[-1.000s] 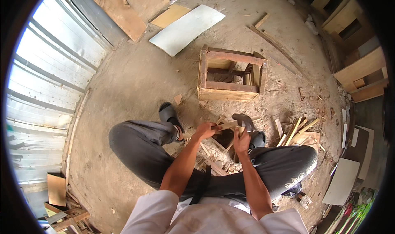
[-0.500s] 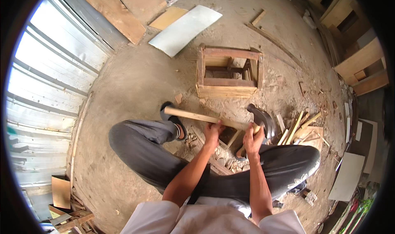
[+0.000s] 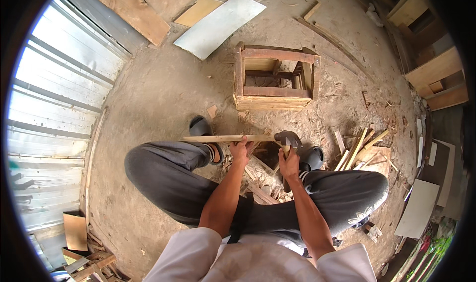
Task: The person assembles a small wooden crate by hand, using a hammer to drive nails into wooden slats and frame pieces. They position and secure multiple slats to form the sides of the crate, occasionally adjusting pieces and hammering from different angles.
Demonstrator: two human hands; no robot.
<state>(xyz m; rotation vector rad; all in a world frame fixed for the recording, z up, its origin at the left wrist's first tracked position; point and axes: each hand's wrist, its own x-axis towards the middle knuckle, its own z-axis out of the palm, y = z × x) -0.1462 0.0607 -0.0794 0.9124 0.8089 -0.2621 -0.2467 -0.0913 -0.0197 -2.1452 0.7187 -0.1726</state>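
Observation:
My left hand (image 3: 240, 150) is closed around a long, narrow wooden slat (image 3: 208, 139), which lies nearly level across the space between my knees. In my right hand (image 3: 288, 164) is a hammer (image 3: 288, 138), gripped by its handle with the dark metal head up. That head is at the slat's right end; whether the two touch, I cannot tell. Beneath my hands, wood scraps (image 3: 264, 195) lie on the floor between my legs, partly hidden by my forearms.
A wooden box frame (image 3: 276, 105) stands ahead of my feet. Thin wood strips (image 3: 354, 150) are piled at my right knee. A pale panel (image 3: 220, 27) lies farther off to the left, near a corrugated metal wall (image 3: 59, 103). Cabinet-like wooden pieces (image 3: 436, 71) stand at the right.
The slat has swung from a slant to nearly level. My right hand has moved the hammer left, its head now at the slat's right end. My left hand has shifted slightly left.

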